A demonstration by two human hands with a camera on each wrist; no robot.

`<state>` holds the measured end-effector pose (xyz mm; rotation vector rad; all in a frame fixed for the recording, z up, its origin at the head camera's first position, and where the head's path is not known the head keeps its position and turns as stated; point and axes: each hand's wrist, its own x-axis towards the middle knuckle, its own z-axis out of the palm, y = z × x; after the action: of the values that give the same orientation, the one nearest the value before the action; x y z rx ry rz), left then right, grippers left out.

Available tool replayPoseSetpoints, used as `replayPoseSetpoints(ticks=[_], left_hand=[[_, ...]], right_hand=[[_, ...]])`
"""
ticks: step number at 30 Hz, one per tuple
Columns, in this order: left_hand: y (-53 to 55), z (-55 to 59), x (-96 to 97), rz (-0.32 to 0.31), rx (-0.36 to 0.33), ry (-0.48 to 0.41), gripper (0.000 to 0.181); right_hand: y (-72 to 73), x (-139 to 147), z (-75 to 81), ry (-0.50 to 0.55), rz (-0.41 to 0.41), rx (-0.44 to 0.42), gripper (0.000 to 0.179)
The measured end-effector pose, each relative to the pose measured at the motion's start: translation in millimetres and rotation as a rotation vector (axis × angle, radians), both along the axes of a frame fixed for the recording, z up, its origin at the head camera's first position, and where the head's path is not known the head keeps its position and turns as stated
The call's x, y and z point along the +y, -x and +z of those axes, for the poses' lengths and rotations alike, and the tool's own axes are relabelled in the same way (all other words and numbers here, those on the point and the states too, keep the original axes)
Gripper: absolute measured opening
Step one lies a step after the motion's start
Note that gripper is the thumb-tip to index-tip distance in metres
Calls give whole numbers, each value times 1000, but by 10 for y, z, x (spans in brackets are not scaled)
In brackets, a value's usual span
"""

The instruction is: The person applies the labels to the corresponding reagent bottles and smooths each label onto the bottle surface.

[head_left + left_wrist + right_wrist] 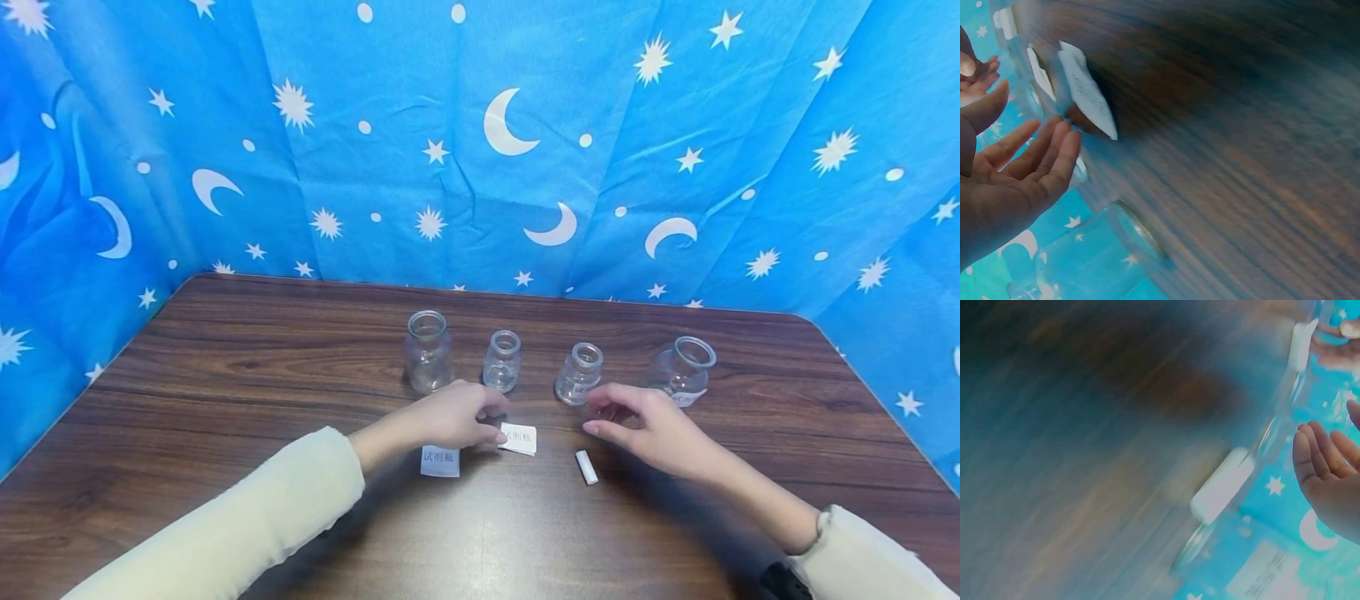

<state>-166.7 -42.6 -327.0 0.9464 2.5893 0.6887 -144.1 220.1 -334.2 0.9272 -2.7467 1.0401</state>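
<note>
My left hand hovers low over the table with fingers loosely bent and nothing between them. Its thumb tip overlaps the left edge of a small stack of white paper labels printed with Chinese characters. Another printed label lies flat below that wrist. On the other side, my right hand holds nothing, its thumb and fingers apart. Just beyond its fingertips stands a small glass jar bearing a label. A short white bar lies on the table below the right thumb; it shows rounded in the right wrist view.
A tall glass jar and a smaller glass jar stand beyond the left hand. Behind the right hand is a wide glass jar with a white label low on it. A blue star-and-moon cloth hangs behind the wooden table.
</note>
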Motion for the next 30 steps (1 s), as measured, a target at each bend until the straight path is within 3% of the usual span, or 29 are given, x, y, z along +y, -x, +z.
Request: replayPoseSetpoints(ticks=[6,10,21,30], left_hand=[[22,-97,-31,-44,47,-16,38],[13,-144,-9,-31,79,-1,38],[-10,-228,18,22,103,10,29],[-8,-277,17,17,125,-14,24]], right_hand=[[-32,-238,-38,-56,128,1,23],[-23,-366,-104,-92,182,-16,24],[64,-501,-222,-149,156,-8,27],[59,-522,-228,-151,169,-12,20]])
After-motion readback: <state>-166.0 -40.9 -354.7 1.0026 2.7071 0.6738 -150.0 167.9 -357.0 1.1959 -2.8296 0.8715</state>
